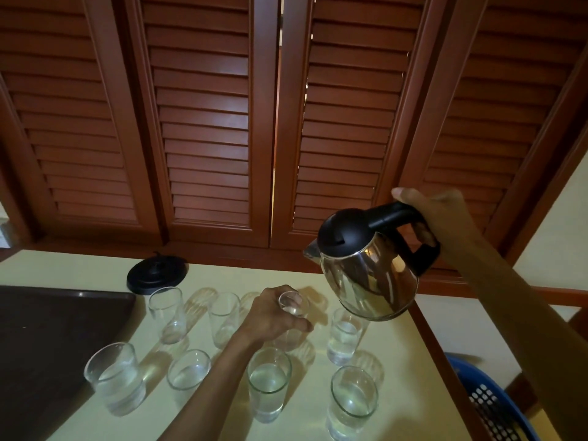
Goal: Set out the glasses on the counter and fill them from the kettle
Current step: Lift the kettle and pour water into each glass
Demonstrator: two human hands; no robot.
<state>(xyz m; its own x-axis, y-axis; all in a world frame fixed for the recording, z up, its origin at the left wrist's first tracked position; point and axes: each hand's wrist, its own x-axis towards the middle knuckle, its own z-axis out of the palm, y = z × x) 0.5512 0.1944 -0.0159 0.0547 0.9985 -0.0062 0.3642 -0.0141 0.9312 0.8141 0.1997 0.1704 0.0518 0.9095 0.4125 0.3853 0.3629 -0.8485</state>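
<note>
Home kitchen or dining corner, as shown by: pale yellow counter (375,281) edged in brown wood; drinking glasses (267,381) set out in rows; steel electric kettle (372,272) held above them, its black base (157,274) parked at the counter's back; louvred wooden shutters (203,122) behind; dark tray (47,329) at left; blue plastic basket (496,405) at right.

The left hand (274,316) covers most of the glass (292,308) it grips, so its water level can't be read. The dark tray (60,329) runs off the left edge, the blue basket (490,405) off the bottom right. The right hand (445,224) hides the kettle handle's (410,230) back.
</note>
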